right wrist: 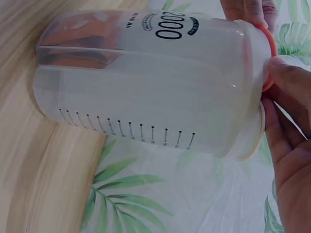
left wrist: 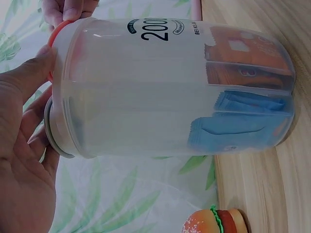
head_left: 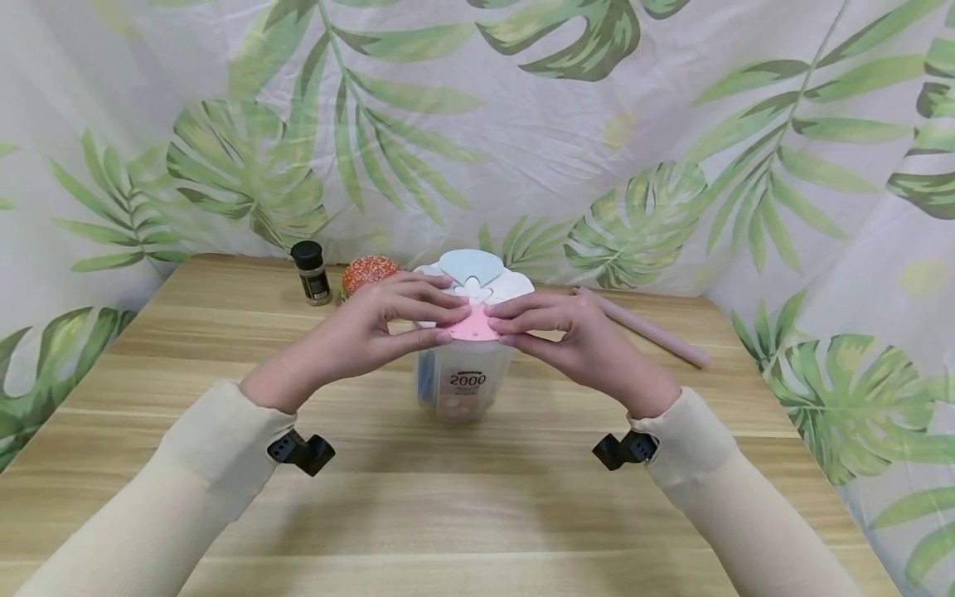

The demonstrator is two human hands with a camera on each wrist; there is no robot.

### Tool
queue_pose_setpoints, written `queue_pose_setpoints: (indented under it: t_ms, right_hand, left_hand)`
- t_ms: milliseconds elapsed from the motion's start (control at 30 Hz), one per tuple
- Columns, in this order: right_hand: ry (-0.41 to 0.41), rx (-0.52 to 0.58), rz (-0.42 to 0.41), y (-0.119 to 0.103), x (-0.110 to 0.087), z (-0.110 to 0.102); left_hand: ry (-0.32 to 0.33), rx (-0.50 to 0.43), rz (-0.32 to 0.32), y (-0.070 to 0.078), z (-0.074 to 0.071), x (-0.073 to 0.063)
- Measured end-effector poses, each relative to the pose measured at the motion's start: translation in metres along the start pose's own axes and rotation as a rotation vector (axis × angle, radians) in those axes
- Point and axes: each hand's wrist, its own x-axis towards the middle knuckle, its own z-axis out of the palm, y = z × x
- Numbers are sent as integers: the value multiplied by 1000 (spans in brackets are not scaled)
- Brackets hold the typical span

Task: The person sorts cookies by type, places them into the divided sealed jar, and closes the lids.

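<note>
A clear storage jar (head_left: 466, 381) printed "2000" stands upright on the wooden table, with orange packets (left wrist: 252, 56) and blue packets (left wrist: 238, 131) low in its compartments. Its white lid (head_left: 515, 286) has petal-shaped flaps, among them a pale blue flap (head_left: 472, 265) at the back and a pink flap (head_left: 475, 326) facing me. My left hand (head_left: 373, 323) touches the pink flap from the left, fingertips on top and thumb at the front edge. From the right, my right hand (head_left: 570, 332) does likewise, its fingers extended. Both hands partly cover the lid.
Behind my left hand sit a toy hamburger (head_left: 369, 274) and a black-capped spice bottle (head_left: 311, 274). A pale pink stick (head_left: 649, 329) lies slanted at the right. A leaf-patterned curtain (head_left: 522, 124) hangs at the table's back edge.
</note>
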Motion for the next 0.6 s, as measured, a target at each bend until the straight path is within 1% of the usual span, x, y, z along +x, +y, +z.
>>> queue_pose_setpoints:
  t_ms: [133, 200, 300, 367, 500, 600]
  right_hand:
    - [13, -10, -37, -2, -1, 2]
    - [13, -20, -38, -3, -1, 2]
    - [15, -43, -38, -5, -5, 1]
    - [32, -61, -56, -5, -7, 3]
    - [69, -83, -102, -4, -9, 6]
    - [58, -106, -94, -4, -10, 7]
  left_hand:
    - [12, 20, 34, 0, 1, 0]
    - [17, 33, 56, 1, 1, 0]
    - [11, 53, 85, 2, 1, 1]
    - [1, 71, 102, 4, 0, 2]
    - [-21, 115, 105, 8, -1, 3]
    - [-24, 155, 81, 12, -2, 0]
